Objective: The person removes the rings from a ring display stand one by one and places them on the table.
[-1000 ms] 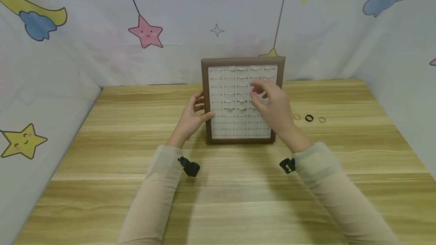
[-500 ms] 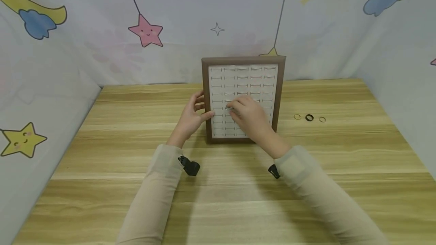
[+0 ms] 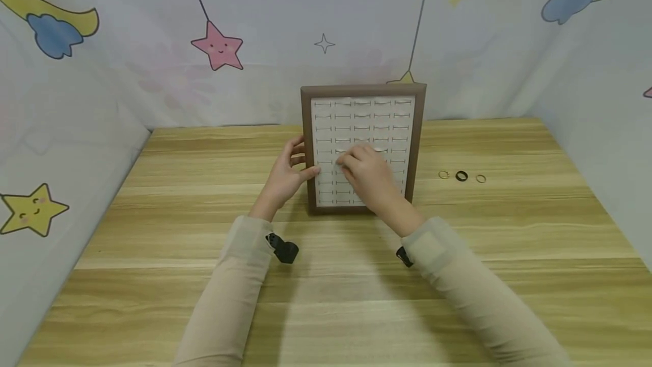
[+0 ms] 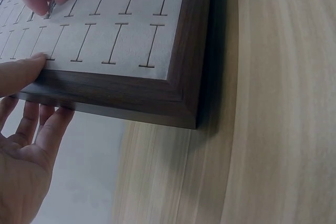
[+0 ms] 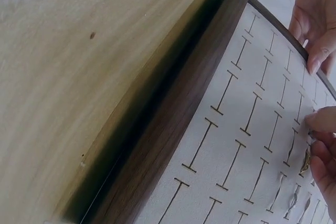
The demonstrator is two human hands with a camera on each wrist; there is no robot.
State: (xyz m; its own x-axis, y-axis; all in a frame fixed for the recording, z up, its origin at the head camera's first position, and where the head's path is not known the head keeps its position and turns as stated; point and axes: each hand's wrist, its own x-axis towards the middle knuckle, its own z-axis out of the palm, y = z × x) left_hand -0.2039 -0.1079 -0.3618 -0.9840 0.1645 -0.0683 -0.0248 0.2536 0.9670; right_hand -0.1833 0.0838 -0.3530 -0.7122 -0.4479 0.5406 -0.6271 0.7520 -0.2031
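Observation:
A ring display board [image 3: 326,191] with a brown wooden frame and white slotted face stands upright on the table. My left hand [image 3: 282,182] grips its left edge, thumb on the front and fingers behind. At a slot in the second column, the thumb and fingertips of my right hand [image 3: 374,180] pinch a small silvery ring [image 4: 51,8], mostly covered by the fingers. A gold-coloured ring [image 5: 306,162] sits in a slot close to those fingertips. A silvery ring [image 5: 293,201] shows in another slot.
Right of the board, a gold ring [image 3: 444,175], a black ring [image 3: 461,176] and a thin gold-coloured ring [image 3: 481,178] lie in a row on the wood-grain table [image 3: 336,299]. Behind hangs a white cloth [image 3: 275,10] with printed stars.
My right hand has moved left and down across the board, from its right half to the ring in the second column. My left hand stays at the frame's left edge.

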